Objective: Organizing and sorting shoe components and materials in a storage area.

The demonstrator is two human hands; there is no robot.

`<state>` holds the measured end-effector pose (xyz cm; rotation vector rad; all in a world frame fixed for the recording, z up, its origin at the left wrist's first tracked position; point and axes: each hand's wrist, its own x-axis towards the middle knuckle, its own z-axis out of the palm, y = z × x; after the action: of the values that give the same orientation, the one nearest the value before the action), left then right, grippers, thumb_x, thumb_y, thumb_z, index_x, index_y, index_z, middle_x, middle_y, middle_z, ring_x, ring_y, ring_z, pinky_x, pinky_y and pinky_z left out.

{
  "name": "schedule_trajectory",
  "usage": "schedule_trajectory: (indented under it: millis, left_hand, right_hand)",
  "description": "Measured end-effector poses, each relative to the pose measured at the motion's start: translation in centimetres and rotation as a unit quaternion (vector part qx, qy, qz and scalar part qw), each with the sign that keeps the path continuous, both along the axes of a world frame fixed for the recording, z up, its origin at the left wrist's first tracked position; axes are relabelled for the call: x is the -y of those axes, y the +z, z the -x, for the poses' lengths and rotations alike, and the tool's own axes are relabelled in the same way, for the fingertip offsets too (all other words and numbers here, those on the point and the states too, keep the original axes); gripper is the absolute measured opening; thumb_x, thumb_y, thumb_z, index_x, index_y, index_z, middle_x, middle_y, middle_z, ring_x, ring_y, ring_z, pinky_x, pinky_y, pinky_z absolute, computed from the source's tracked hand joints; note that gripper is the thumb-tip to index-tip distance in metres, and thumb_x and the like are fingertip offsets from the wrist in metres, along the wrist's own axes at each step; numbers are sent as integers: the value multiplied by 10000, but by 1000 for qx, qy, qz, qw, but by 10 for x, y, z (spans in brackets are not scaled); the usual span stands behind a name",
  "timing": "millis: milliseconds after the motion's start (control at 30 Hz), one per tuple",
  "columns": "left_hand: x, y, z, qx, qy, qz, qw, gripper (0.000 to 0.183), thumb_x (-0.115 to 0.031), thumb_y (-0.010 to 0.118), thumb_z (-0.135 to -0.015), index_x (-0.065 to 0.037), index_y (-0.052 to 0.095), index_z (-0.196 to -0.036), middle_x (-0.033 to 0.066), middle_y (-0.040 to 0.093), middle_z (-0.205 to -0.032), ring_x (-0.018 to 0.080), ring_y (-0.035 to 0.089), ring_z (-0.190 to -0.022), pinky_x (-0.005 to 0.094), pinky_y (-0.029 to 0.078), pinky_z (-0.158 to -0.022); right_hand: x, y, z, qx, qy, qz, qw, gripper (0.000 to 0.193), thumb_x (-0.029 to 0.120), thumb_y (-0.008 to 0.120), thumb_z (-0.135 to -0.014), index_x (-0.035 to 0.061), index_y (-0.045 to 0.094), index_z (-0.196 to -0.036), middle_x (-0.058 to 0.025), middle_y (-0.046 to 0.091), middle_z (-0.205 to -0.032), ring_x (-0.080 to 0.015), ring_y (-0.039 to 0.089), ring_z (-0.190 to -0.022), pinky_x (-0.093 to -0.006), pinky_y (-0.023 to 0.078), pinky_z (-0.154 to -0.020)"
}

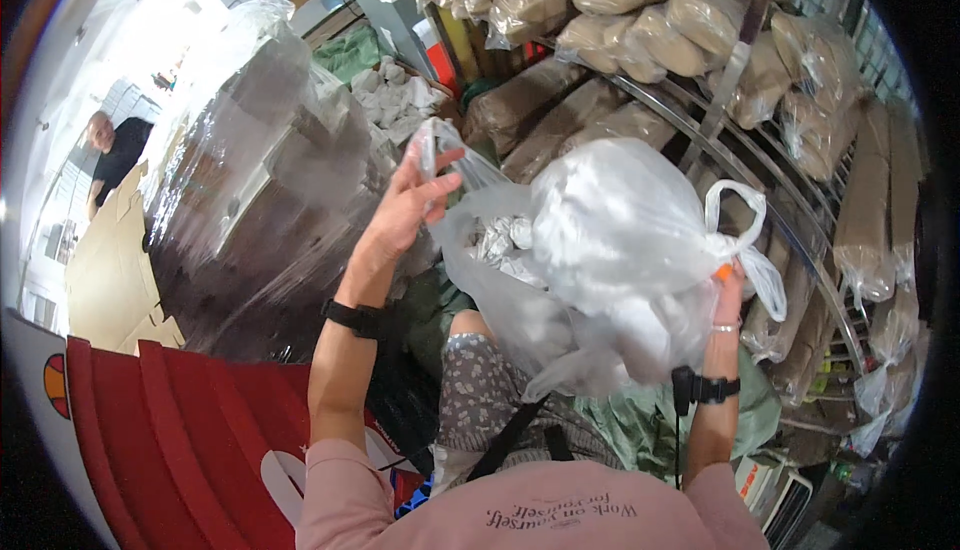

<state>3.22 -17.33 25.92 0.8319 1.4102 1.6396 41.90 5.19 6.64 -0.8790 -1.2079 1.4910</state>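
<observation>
In front of my lap hangs a large translucent plastic bag (500, 310), its mouth spread wide. My left hand (415, 195) is raised and pinches the bag's upper left edge, which is bunched between thumb and fingers. Crumpled white pieces (505, 245) show through the opening. Against its right side bulges a full white plastic bag (615, 205) with looped handles (740, 215) standing up. My right hand (730, 295) is closed on this full bag below the loops, its fingers partly hidden by plastic. A small orange spot shows beside those fingers.
Plastic-wrapped brown bundles (640, 35) fill a metal rack (790, 200) ahead and right. A tall film-wrapped stack (260, 170) stands left, with cardboard (110, 260) beside it. A red ridged surface (200, 430) lies lower left. Another person (120, 150) is at far left.
</observation>
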Motion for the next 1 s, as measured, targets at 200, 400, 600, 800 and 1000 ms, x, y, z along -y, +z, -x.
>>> schedule_trajectory:
  millis: [200,400,600,800,1000]
  left_hand:
    - [-16,9,-51,-246,-141,77,956,613,-86,580,-813,-59,278,-1347,121,456,-1269,66,442,-549,183,347,-433]
    - [12,-28,-41,-149,-44,82,984,700,-157,697,-740,-37,329,-1323,99,493,-1208,114,500,-623,237,433,-556]
    - [21,-68,-95,-605,-312,77,728,894,-384,810,-524,13,411,-1219,187,568,-988,311,539,-898,415,418,-804]
    - [40,-125,-45,-533,-142,128,824,520,-39,623,-593,-39,556,-1108,178,627,-912,301,601,-879,383,455,-791]
    - [54,-92,3,-273,127,119,946,131,-44,545,-808,27,603,-901,46,617,-779,130,569,-743,262,466,-637]
  right_hand:
    - [96,55,101,64,113,136,982,215,21,492,-803,22,521,-1016,-14,557,-795,-125,532,-677,-258,429,-578]
    - [136,44,144,180,301,-424,835,113,173,620,-635,79,643,-693,-132,569,-572,-265,537,-474,-337,433,-468]
    - [147,5,171,136,383,-248,880,328,210,655,-643,67,602,-933,-145,607,-733,-316,595,-691,-390,464,-621]
    - [120,53,134,84,272,-382,879,321,147,652,-727,38,544,-1008,-116,594,-992,-245,588,-856,-339,470,-759]
    - [92,-90,25,105,186,-74,974,358,-87,561,-671,33,531,-1007,-53,577,-987,-154,564,-887,-262,463,-792]
